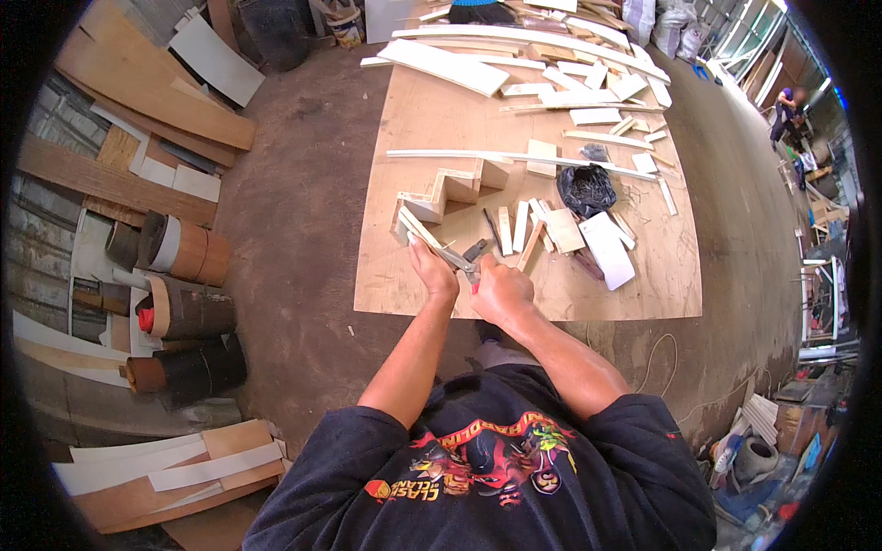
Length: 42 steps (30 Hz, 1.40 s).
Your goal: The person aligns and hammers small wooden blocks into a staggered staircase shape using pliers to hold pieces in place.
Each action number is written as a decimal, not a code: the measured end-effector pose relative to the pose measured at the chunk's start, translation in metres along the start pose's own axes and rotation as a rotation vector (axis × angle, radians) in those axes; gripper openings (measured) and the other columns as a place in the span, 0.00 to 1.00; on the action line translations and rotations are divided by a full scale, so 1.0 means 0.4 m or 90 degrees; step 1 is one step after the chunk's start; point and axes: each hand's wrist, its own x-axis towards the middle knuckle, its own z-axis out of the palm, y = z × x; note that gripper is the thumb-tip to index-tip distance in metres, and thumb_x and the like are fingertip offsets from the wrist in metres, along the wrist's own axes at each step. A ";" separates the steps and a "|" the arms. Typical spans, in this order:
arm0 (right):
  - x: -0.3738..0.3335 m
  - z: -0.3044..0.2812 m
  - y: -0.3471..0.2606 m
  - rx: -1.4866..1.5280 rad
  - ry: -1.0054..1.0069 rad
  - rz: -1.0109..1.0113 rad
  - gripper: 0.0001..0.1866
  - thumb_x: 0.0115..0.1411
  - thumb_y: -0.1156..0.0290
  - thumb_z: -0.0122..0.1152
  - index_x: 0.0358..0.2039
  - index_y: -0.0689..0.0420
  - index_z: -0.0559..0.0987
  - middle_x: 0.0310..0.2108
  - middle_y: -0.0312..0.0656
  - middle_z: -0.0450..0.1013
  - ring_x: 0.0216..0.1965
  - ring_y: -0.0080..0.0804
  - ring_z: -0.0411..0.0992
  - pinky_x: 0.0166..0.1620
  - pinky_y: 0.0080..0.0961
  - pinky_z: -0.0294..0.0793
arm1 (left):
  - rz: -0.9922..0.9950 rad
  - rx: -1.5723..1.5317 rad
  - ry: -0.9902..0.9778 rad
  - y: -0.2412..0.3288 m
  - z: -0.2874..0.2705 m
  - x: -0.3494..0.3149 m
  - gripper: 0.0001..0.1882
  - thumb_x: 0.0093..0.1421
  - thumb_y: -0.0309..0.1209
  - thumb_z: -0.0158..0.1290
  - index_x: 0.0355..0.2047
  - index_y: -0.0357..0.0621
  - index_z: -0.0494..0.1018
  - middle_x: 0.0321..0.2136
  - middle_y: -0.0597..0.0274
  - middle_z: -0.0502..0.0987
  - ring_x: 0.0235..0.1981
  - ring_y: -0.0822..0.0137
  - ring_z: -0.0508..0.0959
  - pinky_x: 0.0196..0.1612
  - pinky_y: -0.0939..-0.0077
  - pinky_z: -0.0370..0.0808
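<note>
The strip [419,228] is held at its near end by the left grip [432,271], which is closed around it; the fingers beneath are hidden. Beyond the left grip, the frame [448,190] is stood on the desk [666,294] in a zigzag. Its boards are met at the corners, so this portion is judged to be assembled. Whether the strip is touched to the frame's near end cannot be told; fixing of the strip is judged not to be complete.

Between the two grips, the tool [456,260] is set close against the strip. Its exact kind cannot be determined. Its red handle is enclosed by the right grip [503,292]; the opening of its jaws cannot be read.

Just beyond the right grip, the rod [492,231] is laid, and beside it the slats [521,227] are placed loose. Farther right of the right grip, the block [563,230], the bag [585,190] and the panel [609,253] are grouped. Well beyond both grips, offcuts [628,87] are scattered. None of the slats or offcuts is seen to be joined; if more pieces are required, that work is judged to be outstanding.
</note>
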 end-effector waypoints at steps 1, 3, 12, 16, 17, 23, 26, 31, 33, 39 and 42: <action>0.015 0.010 0.021 0.004 -0.004 0.009 0.14 0.52 0.69 0.58 0.37 0.64 0.72 0.27 0.58 0.78 0.32 0.55 0.80 0.36 0.48 0.79 | -0.011 0.022 -0.003 -0.023 -0.001 0.011 0.19 0.74 0.44 0.36 0.49 0.41 0.66 0.38 0.65 0.70 0.39 0.72 0.71 0.43 0.74 0.71; 0.037 0.020 0.059 0.010 -0.011 0.022 0.15 0.52 0.69 0.57 0.37 0.64 0.72 0.27 0.59 0.78 0.33 0.55 0.80 0.37 0.48 0.79 | -0.026 0.018 0.013 -0.061 0.011 0.017 0.19 0.73 0.43 0.37 0.49 0.41 0.67 0.39 0.65 0.70 0.40 0.71 0.71 0.42 0.74 0.72; 0.120 -0.006 0.205 0.081 -0.167 0.047 0.17 0.54 0.68 0.56 0.40 0.68 0.75 0.32 0.59 0.79 0.36 0.54 0.80 0.41 0.46 0.79 | -0.099 0.068 0.044 -0.202 0.054 0.015 0.16 0.73 0.44 0.39 0.45 0.45 0.68 0.31 0.68 0.67 0.33 0.73 0.71 0.36 0.74 0.73; 0.134 -0.028 0.254 0.101 -0.155 0.036 0.18 0.53 0.67 0.56 0.39 0.68 0.75 0.28 0.59 0.78 0.32 0.57 0.78 0.38 0.49 0.77 | -0.071 0.051 0.083 -0.245 0.076 0.009 0.14 0.72 0.42 0.39 0.43 0.45 0.68 0.30 0.68 0.67 0.31 0.73 0.70 0.34 0.75 0.71; 0.135 -0.035 0.261 0.104 -0.147 0.043 0.19 0.53 0.66 0.56 0.40 0.69 0.74 0.28 0.59 0.78 0.32 0.57 0.78 0.38 0.49 0.77 | -0.068 0.052 0.089 -0.258 0.080 0.007 0.14 0.72 0.42 0.39 0.43 0.45 0.68 0.30 0.68 0.67 0.31 0.73 0.70 0.34 0.75 0.71; 0.109 -0.063 0.291 0.063 -0.164 -0.004 0.20 0.55 0.63 0.57 0.41 0.68 0.72 0.28 0.57 0.78 0.32 0.53 0.80 0.35 0.47 0.79 | -0.047 0.123 0.088 -0.298 0.066 -0.018 0.19 0.72 0.42 0.36 0.53 0.42 0.63 0.41 0.58 0.70 0.39 0.60 0.76 0.40 0.61 0.79; 0.086 -0.072 0.314 0.059 -0.163 -0.005 0.20 0.55 0.63 0.57 0.42 0.67 0.71 0.27 0.57 0.78 0.31 0.53 0.80 0.35 0.47 0.79 | -0.027 0.081 0.064 -0.284 0.100 -0.057 0.20 0.72 0.41 0.35 0.55 0.41 0.62 0.43 0.56 0.71 0.40 0.58 0.76 0.41 0.59 0.79; 0.019 -0.096 0.353 0.043 -0.130 -0.057 0.19 0.53 0.65 0.56 0.41 0.67 0.72 0.27 0.58 0.78 0.30 0.55 0.80 0.36 0.47 0.79 | 0.027 0.049 0.055 -0.262 0.145 -0.158 0.18 0.72 0.39 0.36 0.47 0.38 0.68 0.37 0.63 0.71 0.39 0.70 0.71 0.45 0.73 0.70; -0.013 -0.087 0.384 0.033 -0.113 -0.083 0.19 0.53 0.66 0.56 0.41 0.67 0.72 0.27 0.58 0.78 0.30 0.55 0.80 0.36 0.47 0.79 | 0.047 0.063 0.055 -0.274 0.143 -0.198 0.21 0.73 0.43 0.36 0.49 0.38 0.68 0.39 0.62 0.72 0.40 0.68 0.72 0.46 0.72 0.71; -0.120 -0.097 0.458 0.012 -0.118 -0.103 0.19 0.52 0.66 0.57 0.41 0.66 0.72 0.29 0.60 0.78 0.33 0.57 0.79 0.39 0.48 0.78 | 0.115 0.109 0.081 -0.261 0.170 -0.365 0.23 0.73 0.46 0.37 0.51 0.39 0.68 0.41 0.63 0.71 0.41 0.71 0.71 0.47 0.74 0.70; -0.178 -0.144 0.469 0.001 -0.102 -0.080 0.20 0.51 0.65 0.57 0.41 0.66 0.72 0.30 0.60 0.78 0.34 0.57 0.79 0.40 0.48 0.78 | 0.086 0.080 0.055 -0.270 0.159 -0.412 0.21 0.74 0.43 0.35 0.50 0.38 0.68 0.37 0.65 0.71 0.38 0.72 0.69 0.45 0.75 0.68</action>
